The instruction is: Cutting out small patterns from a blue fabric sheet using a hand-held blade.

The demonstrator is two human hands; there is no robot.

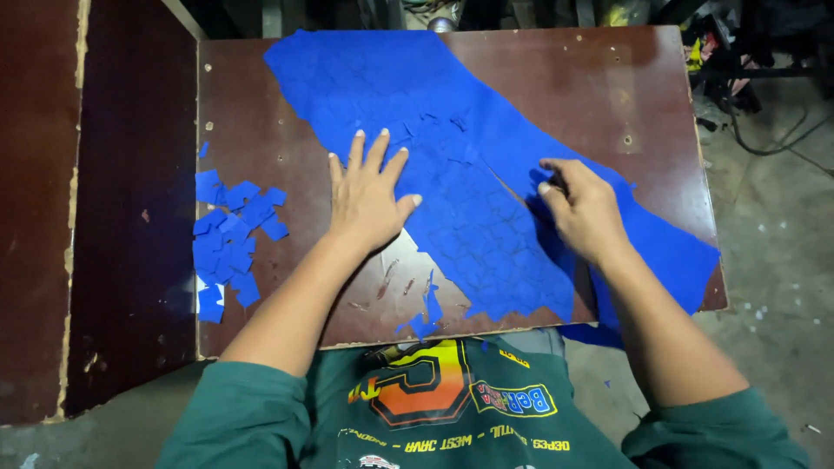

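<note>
Left hand (369, 201) flat on blue sheet (452, 148); right hand (580, 207) pinches it

Large blue sheet (469, 174), flat, scored into small interlocking shapes, running from 11 o'clock to 4 o'clock across the brown surface (591, 87), near edge ragged, right end overhanging the surface edge

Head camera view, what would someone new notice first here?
The big bright blue sheet sprawls diagonally across the brown table, scored into small shapes. The left hand lies flat on its edge, fingers spread, while the right hand picks at the sheet with its fingertips. A pile of loose blue cut pieces sits near the table's left edge.
</note>
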